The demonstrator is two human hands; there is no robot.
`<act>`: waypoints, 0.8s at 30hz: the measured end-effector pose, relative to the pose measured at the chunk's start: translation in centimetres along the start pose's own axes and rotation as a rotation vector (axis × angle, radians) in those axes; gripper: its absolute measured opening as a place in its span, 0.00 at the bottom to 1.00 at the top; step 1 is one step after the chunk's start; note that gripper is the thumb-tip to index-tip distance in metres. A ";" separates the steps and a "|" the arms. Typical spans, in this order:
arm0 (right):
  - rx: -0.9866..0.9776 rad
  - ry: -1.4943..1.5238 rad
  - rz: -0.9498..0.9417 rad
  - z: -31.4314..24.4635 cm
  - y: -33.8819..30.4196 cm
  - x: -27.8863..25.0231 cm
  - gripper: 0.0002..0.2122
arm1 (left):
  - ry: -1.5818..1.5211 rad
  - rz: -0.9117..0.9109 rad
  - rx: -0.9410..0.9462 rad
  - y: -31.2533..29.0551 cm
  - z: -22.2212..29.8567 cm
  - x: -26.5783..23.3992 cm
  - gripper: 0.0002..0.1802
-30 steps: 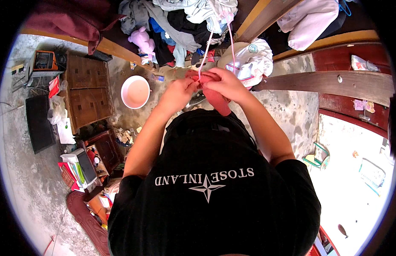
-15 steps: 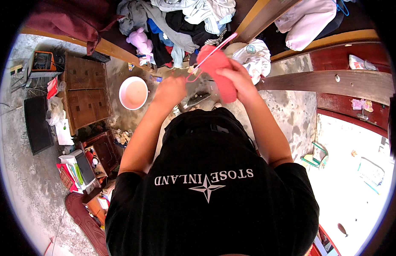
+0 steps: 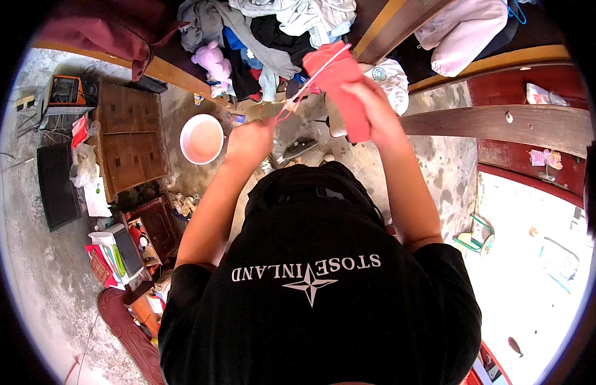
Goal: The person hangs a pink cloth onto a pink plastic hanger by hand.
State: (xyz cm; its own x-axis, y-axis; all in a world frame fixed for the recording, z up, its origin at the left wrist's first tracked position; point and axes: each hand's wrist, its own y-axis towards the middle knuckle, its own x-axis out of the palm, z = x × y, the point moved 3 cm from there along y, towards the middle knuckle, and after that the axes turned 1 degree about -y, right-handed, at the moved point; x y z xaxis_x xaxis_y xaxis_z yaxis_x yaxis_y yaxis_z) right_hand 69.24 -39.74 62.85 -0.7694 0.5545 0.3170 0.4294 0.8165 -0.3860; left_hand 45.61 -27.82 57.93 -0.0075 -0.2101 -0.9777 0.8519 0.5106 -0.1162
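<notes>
Red cloth (image 3: 349, 106), upper centre of the frame, gripped in my right hand (image 3: 375, 108); thin pink loop (image 3: 328, 66) across it, its end in my closed left hand (image 3: 250, 141). Neither's set down yet. Clothes pile (image 3: 266, 48)'s at the top.

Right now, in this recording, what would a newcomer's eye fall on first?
Probably the red cloth in the right hand, at upper centre, with a thin pink strip running across it toward the left hand. Next, the black shirt filling the lower centre. Then the heap of clothes at the top edge and the round tub left of the left hand.
</notes>
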 end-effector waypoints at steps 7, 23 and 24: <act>-0.006 0.028 -0.052 -2.4 -0.3 0.2 0.20 | -0.052 0.001 0.036 -1.2 -0.9 1.4 0.08; -0.104 -0.559 -0.381 4.6 -0.4 4.5 0.16 | -0.664 0.254 -0.051 0.2 0.7 -3.8 0.12; -0.082 -0.478 -0.361 3.9 -0.5 4.5 0.16 | -0.672 0.213 -0.056 0.1 0.6 -3.6 0.12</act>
State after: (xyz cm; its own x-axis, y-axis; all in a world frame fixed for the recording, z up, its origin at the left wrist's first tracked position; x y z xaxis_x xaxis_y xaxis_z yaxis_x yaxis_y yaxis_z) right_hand 63.73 -38.26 61.07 -0.9924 0.1219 -0.0165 0.1221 0.9598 -0.2529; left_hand 46.04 -27.51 61.51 0.4967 -0.5608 -0.6624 0.7707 0.6360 0.0394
